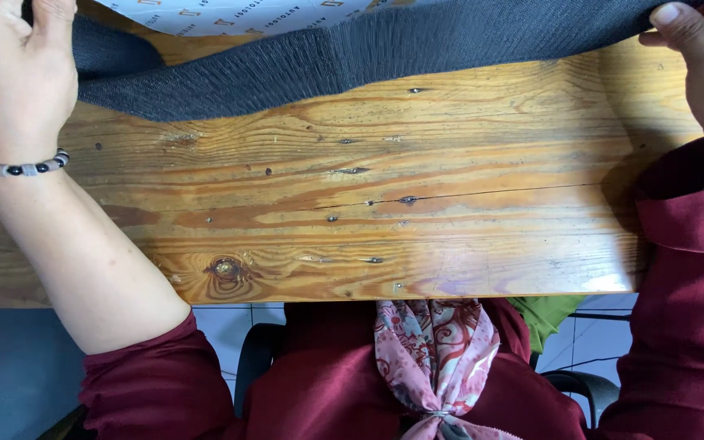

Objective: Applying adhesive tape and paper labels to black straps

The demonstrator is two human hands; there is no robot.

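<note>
Across the top of the wooden table [385, 204], I have a dark grey ribbed knit fabric [287, 69] stretched between both hands. Left hand [14, 69] sits at the upper left corner of view, fingers curled closed over the cloth's end; a beaded bracelet [14, 167] rings that wrist. Right hand [698, 57] is at the upper right, thumb pressed down on the top of the cloth's other end, fingers tucked beneath, so it is pinching the fabric too.

Cloth position: raised off or just grazing the far part of the table; I cannot tell whether its lower edge touches the wood. That edge dips lower on the left and near the middle, higher toward the right. Behind it lies a pale printed sheet [230, 12], partly covered.

Handling notes, my judgement: ribbed knit stretches, so even tension from both ends matters; pulling harder on one side would skew the ribs. I would level the hands so the lower edge runs straight, keeping pinches near the corners. The table shows small nail heads and a crack [405, 199]; a knit could snag there if dragged, so lifting beats sliding.

Near edge: maroon sleeves [678, 326], patterned pink scarf [433, 358].
</note>
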